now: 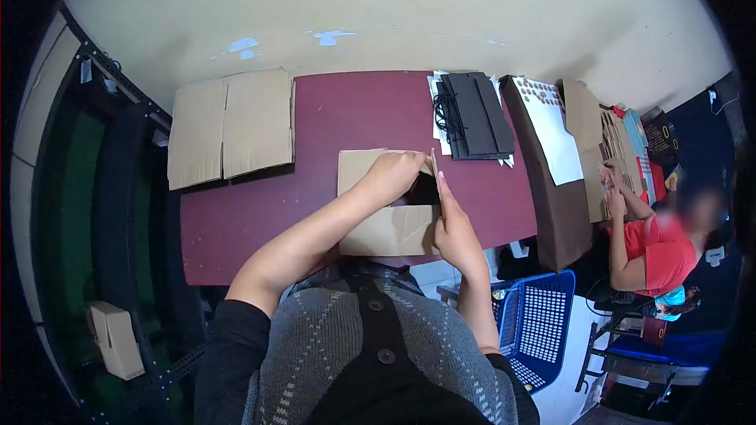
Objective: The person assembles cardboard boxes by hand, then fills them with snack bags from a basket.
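1. The maroon table [354, 110] spreads widest, carrying a stack of flat cardboard [256, 122] at its left end and black folded pieces [476, 118] with cord toward the right.
2. Beyond its right end, a co-worker in a red top [669, 256] sits handling something small; a blue basket [543, 307] stands nearer the wearer.
3. The open cardboard box [386, 236] lies at the table's near edge, directly before the wearer. Seen from above it looks almost square, so its long axis cannot be told.
4. Along the box's right side, an upright panel [435, 181] runs away from the wearer, between the two hands.
5. The left hand [398, 173] crosses over the box to the panel's far end; its grip looks closed on the cardboard there, fingertips partly hidden.
6. The right hand [458, 232] is outside, nearer the panel's near end. Its grip is open, fingers fairly straight and laid along the outer face, touching rather than clasping; the thumb's hold cannot be made out.
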{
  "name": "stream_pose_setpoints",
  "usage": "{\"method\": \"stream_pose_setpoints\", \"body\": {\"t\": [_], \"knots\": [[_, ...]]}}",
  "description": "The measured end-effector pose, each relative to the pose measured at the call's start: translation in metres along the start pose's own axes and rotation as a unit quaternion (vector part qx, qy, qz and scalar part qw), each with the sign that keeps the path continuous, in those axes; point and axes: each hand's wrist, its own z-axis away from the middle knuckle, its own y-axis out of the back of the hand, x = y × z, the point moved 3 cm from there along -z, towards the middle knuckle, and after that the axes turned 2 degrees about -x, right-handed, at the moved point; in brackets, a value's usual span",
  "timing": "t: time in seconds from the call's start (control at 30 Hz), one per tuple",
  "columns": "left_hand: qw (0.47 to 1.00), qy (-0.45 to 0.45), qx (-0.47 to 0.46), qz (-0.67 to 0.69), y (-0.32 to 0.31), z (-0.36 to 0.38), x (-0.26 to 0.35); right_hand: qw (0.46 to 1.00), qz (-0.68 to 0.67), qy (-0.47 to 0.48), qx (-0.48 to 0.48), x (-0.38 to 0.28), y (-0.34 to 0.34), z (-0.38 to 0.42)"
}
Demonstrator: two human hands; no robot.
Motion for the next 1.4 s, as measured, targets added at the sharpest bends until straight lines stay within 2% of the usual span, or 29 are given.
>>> {"method": "stream_pose_setpoints", "body": {"t": [0.1,0.13,0.3,0.5,0.53,0.63,0.7,0.8,0.87,0.9,0.97,1.03,1.07,1.1,1.13,1.17,1.23,1.27,1.3,1.37,1.4], "knots": [[0.999,0.017,0.025,0.02,0.004,0.001,-0.005,0.999,-0.01,0.003,-0.033,0.002,0.007,0.002],[0.999,0.046,0.008,-0.002,0.005,0.0,-0.008,0.999,0.012,0.005,-0.04,0.003,0.009,0.003],[0.998,0.063,0.007,0.0,0.009,-0.005,-0.013,0.997,-0.036,0.02,-0.067,0.005,0.015,0.007],[0.998,0.058,-0.008,0.001,0.007,-0.006,-0.013,0.995,-0.021,-0.001,-0.094,0.009,0.017,0.016],[0.999,0.036,0.01,0.008,0.007,-0.006,-0.014,0.996,0.027,0.024,-0.082,0.006,0.018,0.017],[0.998,0.025,0.02,0.047,0.012,-0.004,-0.013,0.995,0.014,0.031,-0.099,0.001,0.018,0.019],[0.996,0.032,-0.016,0.078,0.011,-0.006,-0.012,0.991,0.02,0.021,-0.133,-0.002,0.01,0.022],[0.997,0.045,-0.042,0.038,0.01,-0.009,-0.012,0.992,0.045,0.031,-0.114,-0.009,0.003,0.021],[0.992,0.014,-0.038,0.118,0.018,-0.008,-0.012,0.992,0.027,0.041,-0.116,-0.004,0.0,0.02],[0.99,0.018,-0.065,0.126,0.021,-0.007,-0.011,0.992,0.027,0.041,-0.113,-0.006,0.0,0.02],[0.986,0.013,-0.056,0.159,0.019,-0.003,-0.012,0.987,0.052,-0.003,-0.149,-0.012,-0.006,0.022],[0.986,-0.013,-0.059,0.157,0.022,0.006,-0.005,0.975,0.092,-0.007,-0.204,-0.004,-0.021,0.02],[0.984,-0.013,-0.098,0.148,0.023,0.011,-0.002,0.975,0.097,-0.023,-0.197,0.003,-0.033,0.018],[0.979,-0.062,-0.093,0.173,0.021,0.022,0.003,0.976,0.1,-0.04,-0.191,0.008,-0.046,0.016],[0.966,-0.074,-0.137,0.208,0.022,0.024,0.007,0.97,0.161,-0.064,-0.173,-0.001,-0.05,0.015],[0.95,-0.084,-0.18,0.243,0.025,0.027,0.011,0.97,0.16,-0.063,-0.175,-0.002,-0.057,0.014],[0.969,-0.037,-0.183,0.162,0.036,0.032,0.017,0.955,0.249,-0.048,-0.157,0.001,-0.068,0.01],[0.97,-0.035,-0.174,0.168,0.04,0.036,0.016,0.957,0.257,-0.038,-0.127,0.014,-0.076,0.008],[0.97,-0.036,-0.174,0.165,0.038,0.041,0.014,0.958,0.256,-0.037,-0.124,0.014,-0.074,0.006],[0.989,-0.011,-0.087,0.123,0.029,0.05,0.004,0.969,0.201,-0.019,-0.141,0.016,-0.066,0.0],[0.99,0.01,-0.102,0.098,0.022,0.057,-0.001,0.969,0.204,-0.015,-0.141,0.015,-0.056,-0.003]]}}
